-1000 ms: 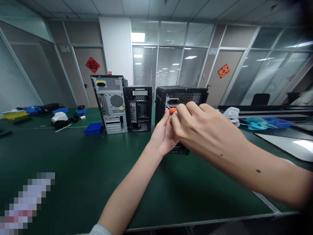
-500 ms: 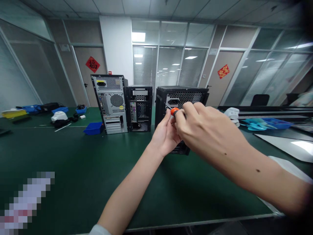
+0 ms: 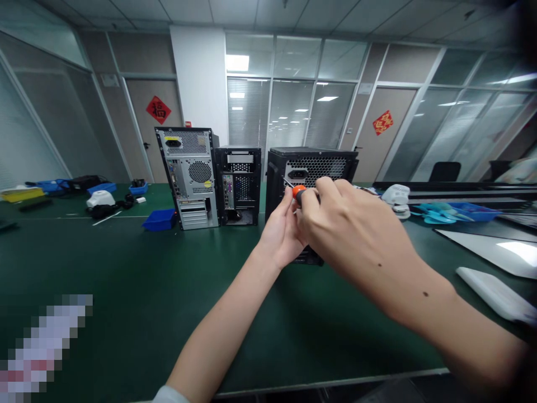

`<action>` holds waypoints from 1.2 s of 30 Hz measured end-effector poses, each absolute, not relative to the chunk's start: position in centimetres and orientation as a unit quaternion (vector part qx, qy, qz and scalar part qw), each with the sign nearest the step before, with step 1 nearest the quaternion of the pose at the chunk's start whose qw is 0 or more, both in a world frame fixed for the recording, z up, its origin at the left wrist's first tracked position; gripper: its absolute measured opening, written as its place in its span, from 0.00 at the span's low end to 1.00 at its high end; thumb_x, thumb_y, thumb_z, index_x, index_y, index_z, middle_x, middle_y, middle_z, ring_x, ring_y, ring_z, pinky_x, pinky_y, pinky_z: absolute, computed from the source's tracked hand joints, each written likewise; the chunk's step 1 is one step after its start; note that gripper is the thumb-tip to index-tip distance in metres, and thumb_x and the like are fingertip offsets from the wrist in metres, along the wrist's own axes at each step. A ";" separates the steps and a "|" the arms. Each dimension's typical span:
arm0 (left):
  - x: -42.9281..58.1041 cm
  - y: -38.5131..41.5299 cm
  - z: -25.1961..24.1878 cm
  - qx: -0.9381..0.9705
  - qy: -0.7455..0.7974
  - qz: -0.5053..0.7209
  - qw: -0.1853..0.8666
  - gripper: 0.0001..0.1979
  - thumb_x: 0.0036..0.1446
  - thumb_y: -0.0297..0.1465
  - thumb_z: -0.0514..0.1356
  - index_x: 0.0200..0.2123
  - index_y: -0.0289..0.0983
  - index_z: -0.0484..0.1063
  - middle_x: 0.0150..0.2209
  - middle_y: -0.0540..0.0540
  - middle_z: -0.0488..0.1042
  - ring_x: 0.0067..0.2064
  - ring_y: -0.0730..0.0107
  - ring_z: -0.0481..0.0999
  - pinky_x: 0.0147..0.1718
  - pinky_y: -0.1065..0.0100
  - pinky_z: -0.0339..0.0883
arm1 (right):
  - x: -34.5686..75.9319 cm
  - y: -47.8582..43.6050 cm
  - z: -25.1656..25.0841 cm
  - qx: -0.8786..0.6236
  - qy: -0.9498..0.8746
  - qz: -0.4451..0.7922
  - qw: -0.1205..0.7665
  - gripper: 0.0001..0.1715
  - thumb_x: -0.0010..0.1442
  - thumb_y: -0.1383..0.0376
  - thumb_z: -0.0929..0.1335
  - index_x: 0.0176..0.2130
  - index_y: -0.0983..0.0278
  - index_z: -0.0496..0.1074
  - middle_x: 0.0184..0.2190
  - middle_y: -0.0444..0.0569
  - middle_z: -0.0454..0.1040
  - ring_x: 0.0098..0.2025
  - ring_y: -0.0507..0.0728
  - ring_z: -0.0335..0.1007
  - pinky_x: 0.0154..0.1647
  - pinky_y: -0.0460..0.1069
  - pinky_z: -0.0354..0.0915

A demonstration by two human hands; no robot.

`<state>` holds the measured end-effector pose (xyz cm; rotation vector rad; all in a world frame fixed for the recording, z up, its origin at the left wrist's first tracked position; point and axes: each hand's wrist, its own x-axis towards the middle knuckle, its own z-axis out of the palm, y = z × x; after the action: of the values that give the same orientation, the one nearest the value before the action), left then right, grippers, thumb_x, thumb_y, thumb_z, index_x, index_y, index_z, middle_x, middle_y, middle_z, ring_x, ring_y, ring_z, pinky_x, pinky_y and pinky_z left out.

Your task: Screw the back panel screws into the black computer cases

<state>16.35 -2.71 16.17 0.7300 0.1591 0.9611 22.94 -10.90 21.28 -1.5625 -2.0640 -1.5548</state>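
Note:
A screwdriver (image 3: 298, 191) with an orange and black handle is gripped in my right hand (image 3: 344, 218), fingers wrapped round it. Its thin shaft points left and away, the tip at the rear edge of a black computer case (image 3: 319, 151). Whether the tip sits in a screw is too small to tell. My left hand (image 3: 282, 235) is closed at the front of the screwdriver, thumb beside the handle's orange end; its other fingers are partly hidden by my right hand. Both hands cover much of the case's lower rear panel.
Left of this case stand a silver-backed computer tower (image 3: 195, 179) and a smaller black tower (image 3: 239, 187). Blue trays (image 3: 159, 220) and a white item (image 3: 100, 199) lie farther left on the green table (image 3: 104, 268). A white slab (image 3: 495, 294) and panels lie right.
My right wrist and forearm have turned and lowered slightly round the screwdriver, uncovering more of the white slab at right. My left hand stays nearly in place.

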 end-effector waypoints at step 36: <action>16.4 -2.5 15.7 0.341 0.066 0.448 0.824 0.21 0.55 0.49 0.51 0.25 0.38 0.67 0.23 0.52 0.67 0.28 0.76 0.69 0.33 0.73 0.64 | 20.5 -10.9 20.4 -0.641 -0.619 -0.419 0.177 0.12 0.57 0.67 0.59 0.28 0.70 0.67 0.26 0.53 0.68 0.25 0.54 0.66 0.19 0.46 0.43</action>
<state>16.36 -2.47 15.71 0.7249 0.1408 0.9532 20.51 -10.95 20.43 -1.8127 -1.7509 -1.1858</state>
